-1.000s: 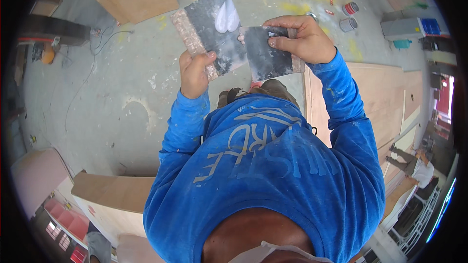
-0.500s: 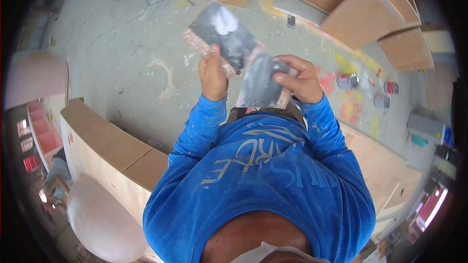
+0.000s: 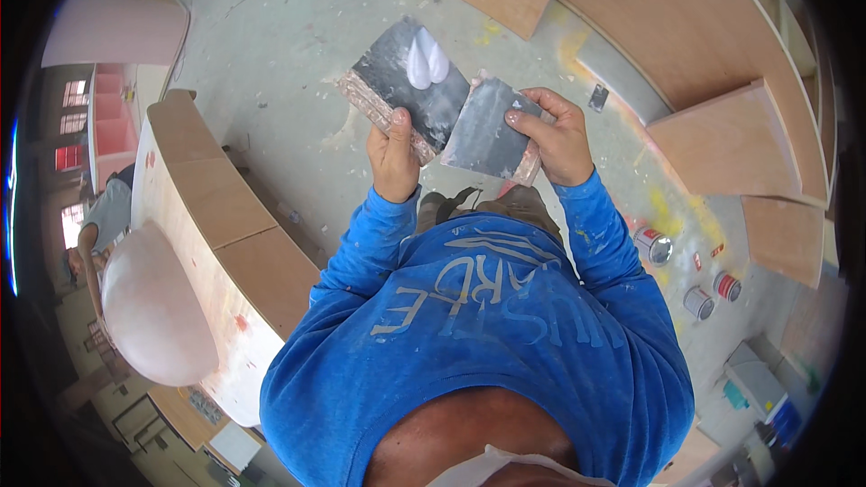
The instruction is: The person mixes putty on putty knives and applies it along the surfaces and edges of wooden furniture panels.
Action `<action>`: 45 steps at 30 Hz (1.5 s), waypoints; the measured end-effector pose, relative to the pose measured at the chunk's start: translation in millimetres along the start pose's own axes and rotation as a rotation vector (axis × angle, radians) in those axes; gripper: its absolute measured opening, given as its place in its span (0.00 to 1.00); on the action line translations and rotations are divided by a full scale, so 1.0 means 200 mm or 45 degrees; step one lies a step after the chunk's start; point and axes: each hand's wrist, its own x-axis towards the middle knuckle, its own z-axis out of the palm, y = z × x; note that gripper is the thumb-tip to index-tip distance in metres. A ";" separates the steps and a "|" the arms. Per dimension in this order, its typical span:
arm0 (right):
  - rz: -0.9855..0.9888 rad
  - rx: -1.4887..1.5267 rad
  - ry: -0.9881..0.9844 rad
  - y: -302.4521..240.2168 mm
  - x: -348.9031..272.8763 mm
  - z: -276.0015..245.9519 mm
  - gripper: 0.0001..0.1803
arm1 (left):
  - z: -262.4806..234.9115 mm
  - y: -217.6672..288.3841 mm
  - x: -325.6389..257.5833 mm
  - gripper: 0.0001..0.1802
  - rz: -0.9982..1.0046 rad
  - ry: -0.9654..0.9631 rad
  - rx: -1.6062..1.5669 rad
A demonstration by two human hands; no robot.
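Paint-spattered concrete floor (image 3: 298,63) lies between plywood panels (image 3: 722,140) and cans (image 3: 651,245).

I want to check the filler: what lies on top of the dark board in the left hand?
A white blob of putty lies on the board, near its far end. The scraper blade in the right hand covers the board's right corner.

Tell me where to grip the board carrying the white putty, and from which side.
Grip the board at its near bare corner, from below, thumb on top as the left hand does. The white putty sits toward the far end, and the scraper blade in the right hand overlaps its right edge.
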 end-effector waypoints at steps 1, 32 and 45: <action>-0.058 -0.065 -0.034 -0.02 0.07 -0.06 0.11 | 0.06 -0.04 0.02 0.17 0.063 0.046 -0.029; -0.167 0.349 -0.240 0.33 0.96 1.76 0.16 | -1.59 0.38 0.74 0.17 -0.331 0.478 -0.703; -0.871 -0.121 -0.740 0.35 1.63 1.77 0.20 | -1.19 0.31 1.19 0.19 0.143 0.998 -0.250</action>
